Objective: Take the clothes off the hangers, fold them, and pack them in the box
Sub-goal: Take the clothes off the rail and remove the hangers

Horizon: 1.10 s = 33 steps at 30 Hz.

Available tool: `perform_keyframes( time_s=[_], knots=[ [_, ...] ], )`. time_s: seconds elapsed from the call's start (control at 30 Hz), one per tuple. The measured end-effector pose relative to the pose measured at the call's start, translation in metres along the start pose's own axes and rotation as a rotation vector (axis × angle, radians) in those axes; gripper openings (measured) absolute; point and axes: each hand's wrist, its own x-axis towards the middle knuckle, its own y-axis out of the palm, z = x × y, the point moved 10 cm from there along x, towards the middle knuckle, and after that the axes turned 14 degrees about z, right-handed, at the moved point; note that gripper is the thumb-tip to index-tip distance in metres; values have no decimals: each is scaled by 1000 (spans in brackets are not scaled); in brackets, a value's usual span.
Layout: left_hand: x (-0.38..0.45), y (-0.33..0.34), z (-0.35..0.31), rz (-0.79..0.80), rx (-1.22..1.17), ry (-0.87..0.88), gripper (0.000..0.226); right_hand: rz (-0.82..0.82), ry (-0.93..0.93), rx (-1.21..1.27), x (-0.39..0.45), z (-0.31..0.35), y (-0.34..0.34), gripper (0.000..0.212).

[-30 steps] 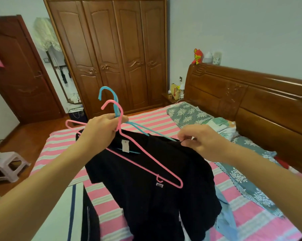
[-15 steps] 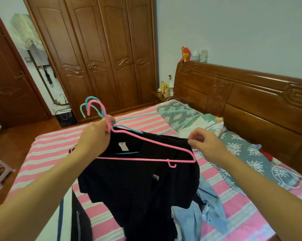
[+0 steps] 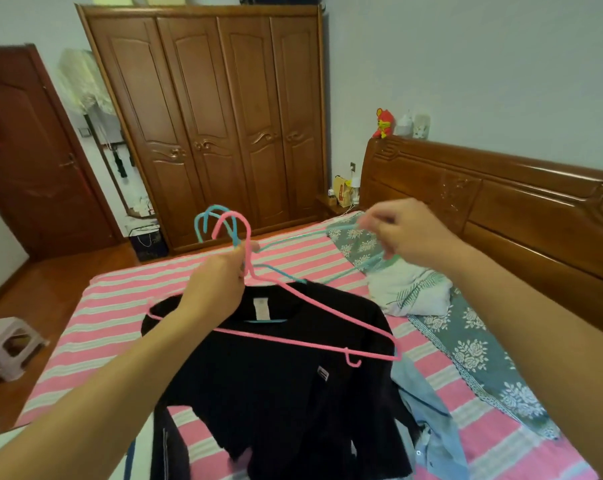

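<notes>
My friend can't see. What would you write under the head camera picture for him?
Over a pink striped bed, a person's left hand grips the hooks of a pink plastic hanger and blue plastic hangers, with a black T-shirt hanging below. The right hand pinches one blue hanger's end.

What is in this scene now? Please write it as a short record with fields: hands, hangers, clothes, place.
left hand: grips the necks of the bunched hangers
right hand: pinches the end of a blue hanger, raised
pink hanger: lies outside the black shirt
black shirt: hangs below the left hand
place: bed with pink striped sheet
</notes>
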Motion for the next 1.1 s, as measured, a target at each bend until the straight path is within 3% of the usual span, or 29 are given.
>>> perform_keyframes(
  time_s=[0.07,0.13,0.23,0.33,0.47,0.6,0.77,0.9,1.1],
  knots=[
    [-1,22,-8,75,90,46,85,-220,-13,19,-1,4,-50,12],
    [-5,46,-16,114,137,101,93,-218,47,-137,6,-3,-78,14],
    [-5,72,-18,144,82,138,76,-149,163,-331,11,-38,-87,19],
    [-5,79,-29,151,101,186,47,-280,238,-398,-10,-71,-111,21],
    [29,37,-48,28,27,236,41,-411,257,-356,-27,-85,-119,22],
    [50,36,-48,183,97,222,40,-463,189,-85,-39,-99,-92,18],
    [15,23,-44,-4,-37,375,59,-449,72,585,-74,-120,-35,25],
    [9,-9,-44,-144,-73,441,67,-295,54,1020,-60,-109,32,30],
    [3,-26,-60,-97,115,474,71,66,-14,1251,-34,-59,91,30]
  ],
)
